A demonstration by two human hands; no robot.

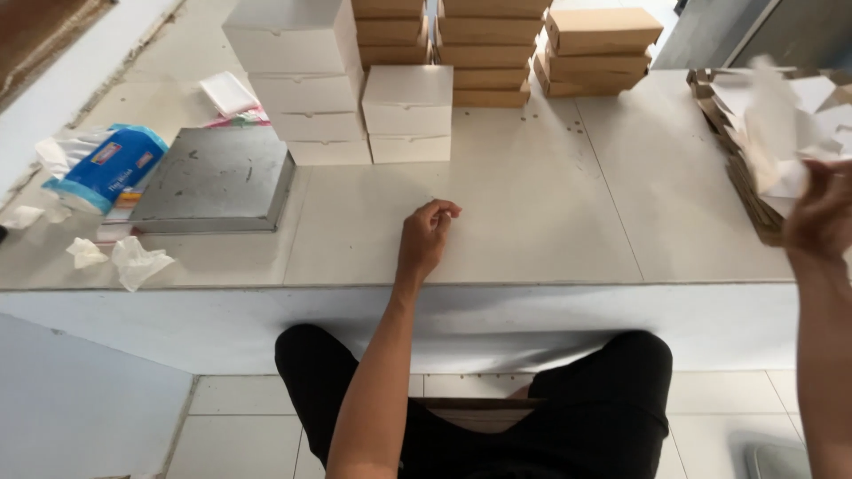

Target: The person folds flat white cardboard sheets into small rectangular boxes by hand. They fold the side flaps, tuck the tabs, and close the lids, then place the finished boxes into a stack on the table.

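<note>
resting on the pale tiled table [532, 222] in the head view, the left hand [426, 235] lies near the front edge with its fingers curled loosely inward, thumb against the fingertips, holding nothing that can be seen. the right hand [821, 217] is raised at the right edge of the picture, its fingers closed on a flat white cardboard box blank [777, 133], which is blurred and lifted above the stack of flat unfolded cardboard blanks [741, 168] lying at the table's right side. behind the left hand, well apart from it, stand folded white cardboard boxes [408, 111] in stacks, and beyond them stacks of folded brown cardboard boxes [595, 49]. to the left lies a square grey metal tray [217, 177], upside down as far as can be told, with a blue plastic pack of tissues [106, 168] just beside it and crumpled white tissues [133, 262] near the front edge. the person's black trousers [603, 399] show below the table
</note>
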